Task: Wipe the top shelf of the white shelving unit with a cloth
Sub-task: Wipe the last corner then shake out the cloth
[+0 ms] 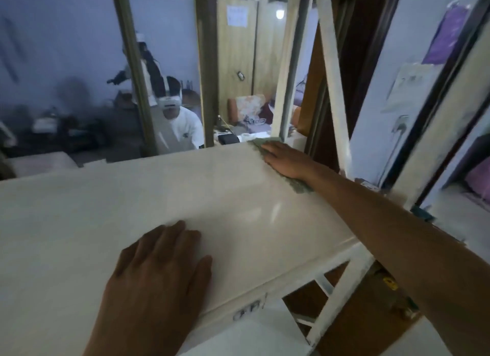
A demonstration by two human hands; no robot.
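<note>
The white top shelf (132, 196) of the shelving unit fills the middle of the head view, glossy and slanting up to the right. My right hand (285, 160) lies flat on a grey-green cloth (301, 186) at the shelf's far right corner; the cloth shows past the fingertips and under the wrist. Palm down with fingers spread, my left hand (159, 270) rests on the near part of the shelf, holding nothing.
A mirror (79, 77) stands right behind the shelf's far edge and reflects a person with a headset. White slanted frame bars (332, 77) rise at the right. Lower white rungs (336, 297) of the unit show beneath the shelf's right end.
</note>
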